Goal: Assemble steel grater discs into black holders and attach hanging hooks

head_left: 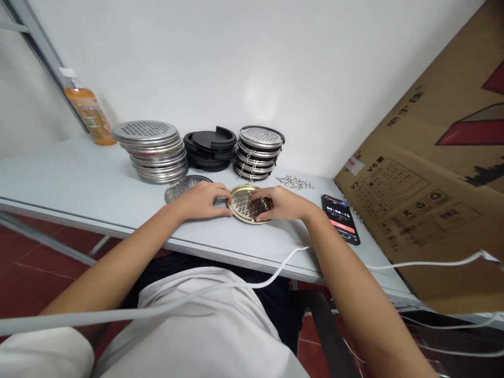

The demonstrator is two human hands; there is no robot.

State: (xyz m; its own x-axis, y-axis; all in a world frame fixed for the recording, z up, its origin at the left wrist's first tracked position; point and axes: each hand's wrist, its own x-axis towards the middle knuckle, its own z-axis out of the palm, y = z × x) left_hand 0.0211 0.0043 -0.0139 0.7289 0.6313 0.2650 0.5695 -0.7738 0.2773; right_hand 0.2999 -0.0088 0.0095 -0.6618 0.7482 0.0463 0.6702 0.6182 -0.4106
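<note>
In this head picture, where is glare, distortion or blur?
Head view: soft glare on the white wall; wide-lens distortion bends the table edge; the cardboard box print is blurred; both hands look sharp on the gold perforated disc.

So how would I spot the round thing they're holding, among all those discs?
Start at the grey table and its three stacks along the wall. Nearer the front edge, both hands grip a perforated disc lying flat. Its gold rim sets it apart from the silver disc beside it.

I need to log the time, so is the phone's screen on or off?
On. The phone lies flat, face up, on the table beside the right hand; its screen is lit with timer digits and a red bar.
</note>
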